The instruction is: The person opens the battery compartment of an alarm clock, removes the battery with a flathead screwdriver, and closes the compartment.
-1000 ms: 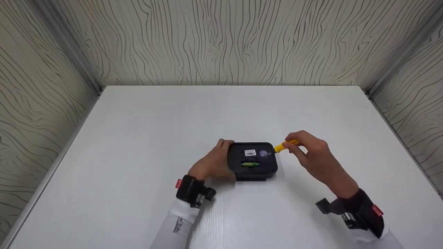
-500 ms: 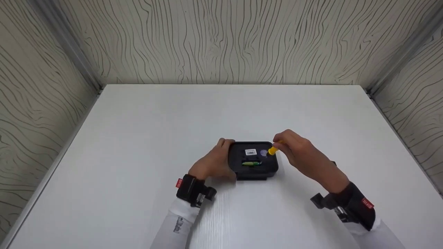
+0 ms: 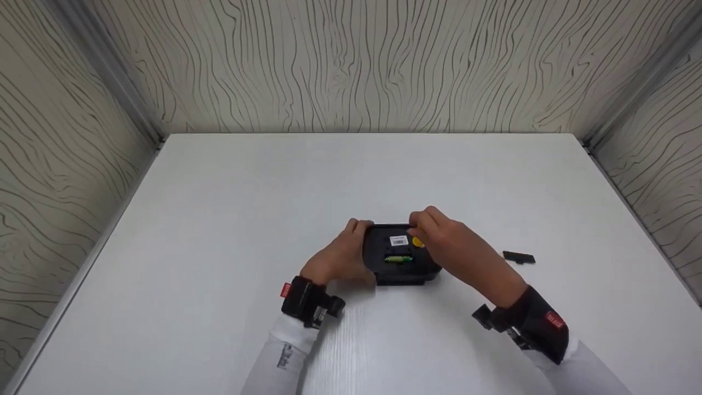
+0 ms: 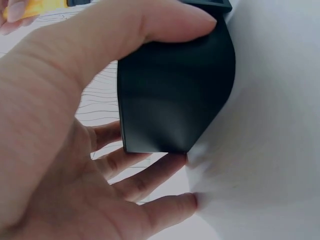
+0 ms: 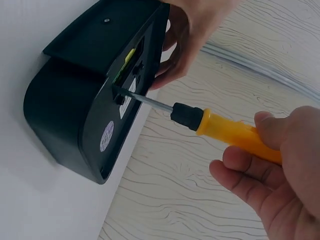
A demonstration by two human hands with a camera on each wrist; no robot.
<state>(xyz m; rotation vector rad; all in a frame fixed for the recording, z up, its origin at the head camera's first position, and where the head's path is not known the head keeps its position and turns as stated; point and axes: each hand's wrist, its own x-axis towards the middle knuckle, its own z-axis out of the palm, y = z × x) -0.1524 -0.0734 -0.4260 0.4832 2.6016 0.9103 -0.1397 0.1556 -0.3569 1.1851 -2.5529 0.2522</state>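
Observation:
A black box-shaped device (image 3: 375, 247) rests on the table, its underside with a barcode label (image 3: 398, 241) facing up. A green-and-yellow battery (image 3: 398, 259) lies in its uncovered compartment. My left hand (image 3: 343, 258) grips the device's left side, thumb on the near face (image 4: 175, 100) and fingers at the opposite side. Between thumb and fingers, my right hand (image 3: 452, 241) holds a yellow-handled screwdriver (image 5: 235, 132). In the right wrist view its metal shaft reaches the end of the battery compartment; whether the tip touches the battery I cannot tell. A round purple sticker (image 5: 107, 136) is nearby.
A small flat black cover (image 3: 519, 257) lies on the white table (image 3: 247, 219), right of my right forearm. Wood-patterned panels (image 3: 351, 66) enclose the back and sides of the table. Both wrists wear black camera straps (image 3: 540, 323).
My right hand has moved left with the screwdriver, from the device's right edge to over it. The black cover has come into view behind the forearm. My left hand stays in place.

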